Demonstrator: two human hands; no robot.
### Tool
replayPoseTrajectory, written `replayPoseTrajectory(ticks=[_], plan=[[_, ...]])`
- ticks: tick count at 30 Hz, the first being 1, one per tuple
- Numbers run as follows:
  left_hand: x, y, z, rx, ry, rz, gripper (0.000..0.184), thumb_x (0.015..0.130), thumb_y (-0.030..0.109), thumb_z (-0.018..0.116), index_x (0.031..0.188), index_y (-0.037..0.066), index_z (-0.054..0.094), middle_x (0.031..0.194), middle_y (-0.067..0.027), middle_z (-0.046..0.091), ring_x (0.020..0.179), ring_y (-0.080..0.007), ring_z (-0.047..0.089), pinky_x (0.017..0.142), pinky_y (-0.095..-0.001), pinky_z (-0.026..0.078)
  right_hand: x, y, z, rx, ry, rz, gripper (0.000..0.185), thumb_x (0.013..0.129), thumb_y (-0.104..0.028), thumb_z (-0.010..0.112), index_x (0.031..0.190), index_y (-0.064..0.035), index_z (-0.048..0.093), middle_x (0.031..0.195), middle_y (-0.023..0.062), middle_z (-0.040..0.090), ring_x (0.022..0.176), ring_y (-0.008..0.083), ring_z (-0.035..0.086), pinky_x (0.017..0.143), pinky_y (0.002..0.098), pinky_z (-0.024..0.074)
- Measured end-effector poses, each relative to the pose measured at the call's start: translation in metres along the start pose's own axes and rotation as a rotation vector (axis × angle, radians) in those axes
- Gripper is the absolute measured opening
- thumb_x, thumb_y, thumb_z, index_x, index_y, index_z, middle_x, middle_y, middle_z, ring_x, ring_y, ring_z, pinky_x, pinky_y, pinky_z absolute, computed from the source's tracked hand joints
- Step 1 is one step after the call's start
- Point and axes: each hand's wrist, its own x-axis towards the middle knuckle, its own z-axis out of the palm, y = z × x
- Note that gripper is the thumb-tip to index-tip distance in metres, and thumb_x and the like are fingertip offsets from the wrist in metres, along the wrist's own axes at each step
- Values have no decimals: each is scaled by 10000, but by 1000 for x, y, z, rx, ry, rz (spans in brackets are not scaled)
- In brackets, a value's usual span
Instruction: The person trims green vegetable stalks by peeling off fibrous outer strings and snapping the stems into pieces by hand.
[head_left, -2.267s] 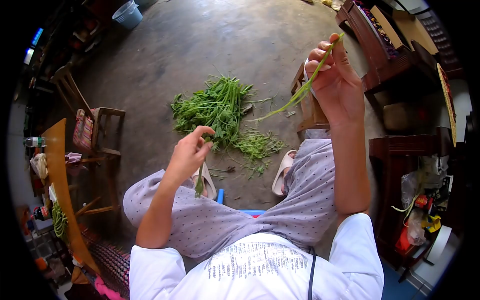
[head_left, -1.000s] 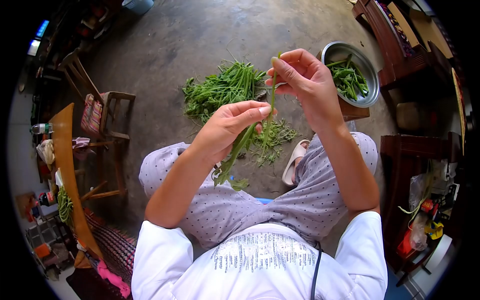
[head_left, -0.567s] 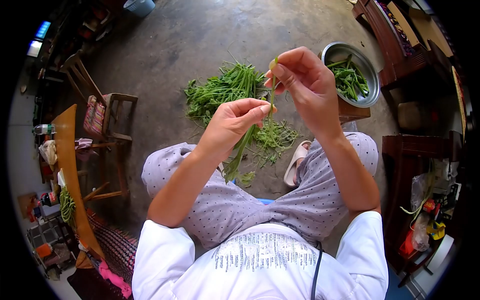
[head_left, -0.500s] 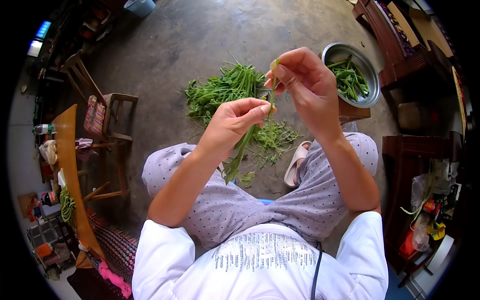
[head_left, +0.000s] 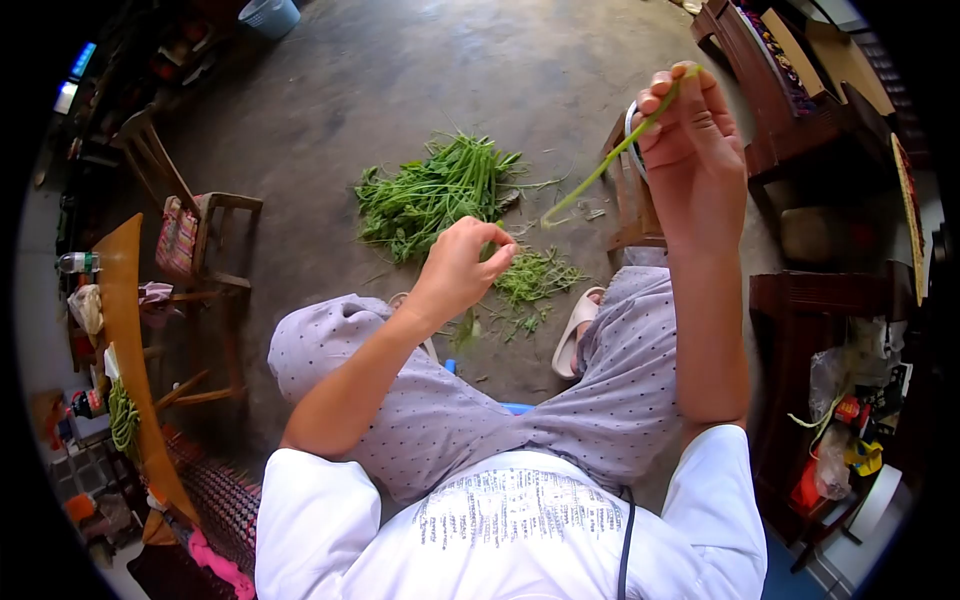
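My right hand is raised at the upper right, its fingers pinched on one end of a long green stem. The stem slants down to the left, and a thin pale strand shows at its lower end. My left hand is closed in front of my knees. A green tip shows at its fingers, and a blurred leafy end hangs beneath. Beyond it lies a heap of leafy green stems on the floor. Nearer is a small pile of thin green trimmings.
A metal basin's rim peeks out behind my right hand, above a wooden stool. On the left are a wooden chair and a table edge. Dark wooden furniture stands at the right. A blue basket is far off.
My right hand has moved up and right with the stem, away from my left hand, and now covers most of the basin. My left hand has dropped slightly.
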Motion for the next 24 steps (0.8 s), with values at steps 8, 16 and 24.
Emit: replayPoseTrajectory(ticks=[8, 16, 24], plan=[[5, 0, -10, -25, 33, -1, 234, 854, 275, 682, 991, 89, 715, 793, -47, 556, 729, -141, 501, 655, -299, 422, -2, -4, -12, -1, 15, 122, 152, 937, -150, 580, 1038, -37, 586, 930, 89, 653, 849, 172, 653, 737, 257, 524], [0, 48, -29, -598, -72, 151, 260, 951, 229, 573, 1050, 16, 685, 902, 8, 566, 794, -64, 497, 715, -209, 411, -15, 35, 8, -323, 151, 276, 167, 920, -169, 614, 1001, -30, 568, 895, 89, 658, 793, 156, 666, 685, 240, 544], [1, 46, -25, -644, -46, 104, 238, 943, 196, 580, 1024, 1, 689, 896, 7, 585, 781, -51, 490, 712, -203, 411, -19, 42, 16, -470, 113, 139, 120, 925, -120, 596, 985, -24, 556, 870, 72, 658, 775, 136, 657, 677, 236, 535]])
